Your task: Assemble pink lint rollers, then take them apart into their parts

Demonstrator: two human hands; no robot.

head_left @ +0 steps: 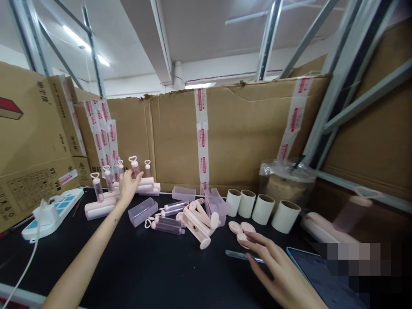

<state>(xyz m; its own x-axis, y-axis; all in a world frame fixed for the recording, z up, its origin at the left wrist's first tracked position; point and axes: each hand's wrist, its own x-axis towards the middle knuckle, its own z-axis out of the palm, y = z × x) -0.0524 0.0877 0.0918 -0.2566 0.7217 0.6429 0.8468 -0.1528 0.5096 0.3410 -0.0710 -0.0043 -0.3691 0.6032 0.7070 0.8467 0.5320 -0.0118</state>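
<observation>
At the back left, my left hand (128, 187) has its thumb and fingers closed around a small clear pink tube with a heart-shaped loop cap (134, 166). The tube is upright above the pink and white rolls (146, 185); whether it touches them is hidden. My right hand (272, 262) reaches in from the lower right with its fingers stretched out. Its fingertips are over several round pink discs (247, 227), and I cannot tell if they touch. Just beneath those fingers lies a clear, thin pen-like stick (236, 255).
Pink plastic holder parts (197, 227), more heart-topped tubes (167, 225) and translucent purple boxes (142, 212) lie mid-table. Several white cardboard tubes (264, 209) stand right of them, near a bagged drink cup (286, 184). A phone (322, 274) lies right, a power strip (53, 214) left.
</observation>
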